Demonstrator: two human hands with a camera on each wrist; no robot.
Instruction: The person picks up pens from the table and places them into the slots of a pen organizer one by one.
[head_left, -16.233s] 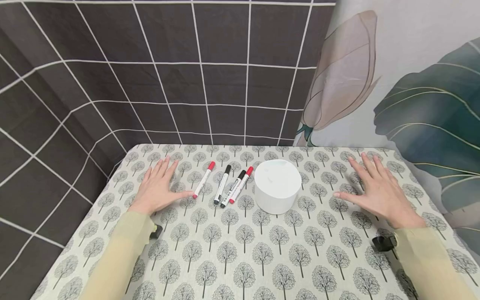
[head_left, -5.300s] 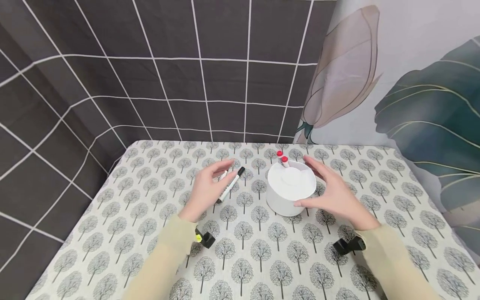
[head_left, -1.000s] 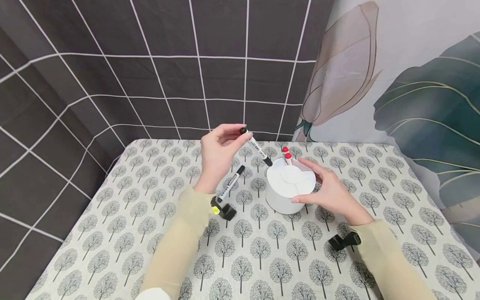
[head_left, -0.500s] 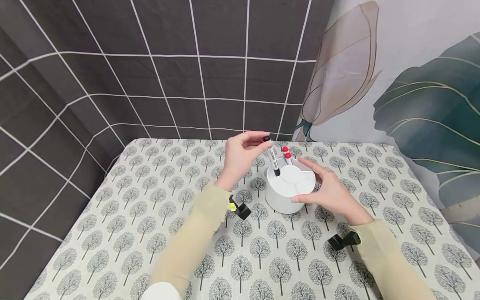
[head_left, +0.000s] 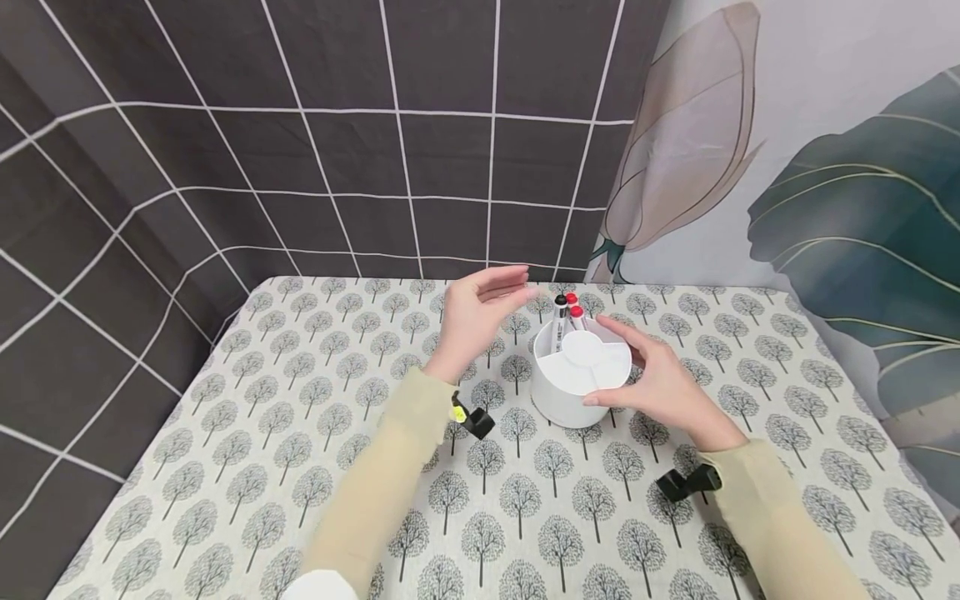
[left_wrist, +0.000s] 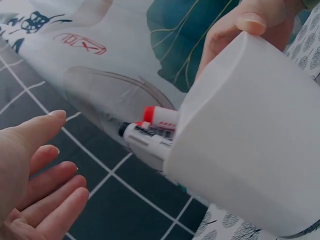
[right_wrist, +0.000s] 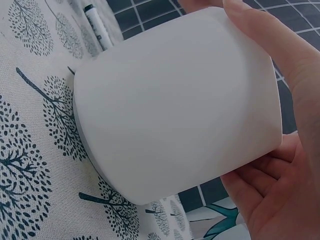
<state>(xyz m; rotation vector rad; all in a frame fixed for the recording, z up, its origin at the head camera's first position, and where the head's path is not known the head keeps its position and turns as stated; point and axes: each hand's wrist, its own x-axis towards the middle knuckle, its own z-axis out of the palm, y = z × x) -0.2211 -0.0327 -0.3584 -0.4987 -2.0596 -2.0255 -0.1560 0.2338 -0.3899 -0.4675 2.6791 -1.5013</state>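
- On the tree-patterned counter (head_left: 225,467), right of the left hand (head_left: 478,321), sits the white holder (head_left: 562,398), upright on its base with its mouth facing up.
- And look at the right hand (head_left: 660,379): thumb on the near rim, fingers wrapped round the far side, gripping it, presumably so the light-looking tub cannot slide or tip.
- Over on the other side, the left hand's fingers are loosely extended, thumb parted from them, holding nothing; the left wrist view shows a gap between them and the nearest cap.
- Now the black-capped marker (head_left: 559,327): it stands inside the holder at the back left, nearly vertical, black cap uppermost, likely propped by the wall.
- Just behind and right of it come two red-capped markers (head_left: 576,314), also caps up, long axes steep; whether all three share one compartment, I cannot tell.
- Down on the counter, the right wrist view catches another marker (right_wrist: 100,29) lying flat, its dark end clear and pointing away from the holder, the other end hidden behind it.
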